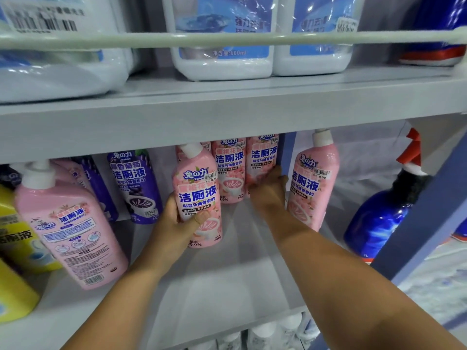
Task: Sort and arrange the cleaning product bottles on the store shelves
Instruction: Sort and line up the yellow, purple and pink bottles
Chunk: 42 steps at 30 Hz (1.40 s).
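At frame centre we see the left hand (177, 218) clamped around a pink bottle (198, 195) on the shelf (227, 279), the right hand (269, 189) gripping another pink bottle (262, 157) farther back, purple bottles (136, 183) at left, and a blue spray bottle (379, 218) at right.

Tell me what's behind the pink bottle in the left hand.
Behind the pink bottle gripped by the left hand stand more pink bottles at the shelf back; the right hand is on one. Another label edge peeks behind its cap. Anything directly behind its body is hidden.
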Available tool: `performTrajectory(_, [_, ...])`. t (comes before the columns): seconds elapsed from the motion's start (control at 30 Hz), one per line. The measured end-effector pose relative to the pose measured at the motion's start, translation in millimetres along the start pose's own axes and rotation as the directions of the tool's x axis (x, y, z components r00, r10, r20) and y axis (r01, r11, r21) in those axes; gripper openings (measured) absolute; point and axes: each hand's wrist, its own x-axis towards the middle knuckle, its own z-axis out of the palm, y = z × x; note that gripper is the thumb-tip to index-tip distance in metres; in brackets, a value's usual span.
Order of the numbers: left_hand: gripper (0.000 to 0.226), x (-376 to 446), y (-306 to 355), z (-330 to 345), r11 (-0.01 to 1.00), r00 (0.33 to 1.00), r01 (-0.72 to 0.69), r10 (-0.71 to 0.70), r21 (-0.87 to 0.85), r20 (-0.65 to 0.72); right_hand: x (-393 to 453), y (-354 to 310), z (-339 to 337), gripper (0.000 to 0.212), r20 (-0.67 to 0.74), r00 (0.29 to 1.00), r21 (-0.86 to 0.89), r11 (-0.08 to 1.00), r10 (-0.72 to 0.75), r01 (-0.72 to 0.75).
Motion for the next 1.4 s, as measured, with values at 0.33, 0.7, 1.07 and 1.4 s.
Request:
performTrajectory(0.33, [0.041, -2.6, 0.0, 1.1, 1.000, 1.000, 0.021, -0.021, -0.006, 0.010, -135.0, -22.5, -66.5, 0.045, -0.172, 0.949, 0.307, 0.900, -0.266, 0.308])
performTrajectory(0.7, [0.043, -10.7, 2.1, 20.1, 0.995, 0.988, 0.015, 0.000, 0.097, -0.152, -105.9, 33.1, -109.1, 0.057, -0.294, 0.953, 0.299, 0.940, -0.072, 0.164])
performTrajectory(1.07, [0.047, -15.0, 2.9, -11.1, 0.965, 0.771, 0.051, 0.126, 0.259, -0.624, -74.4, 45.9, -104.8, 0.049, -0.460, 0.887, 0.297, 0.948, 0.041, 0.110])
performTrajectory(1.4, [0.048, -76.8, 6.8, 51.5, 0.658, 0.691, -0.472, 0.689, 0.587, -0.217, -164.8, 28.1, -92.0, 0.084, -0.396, 0.906, 0.140, 0.966, -0.148, 0.218])
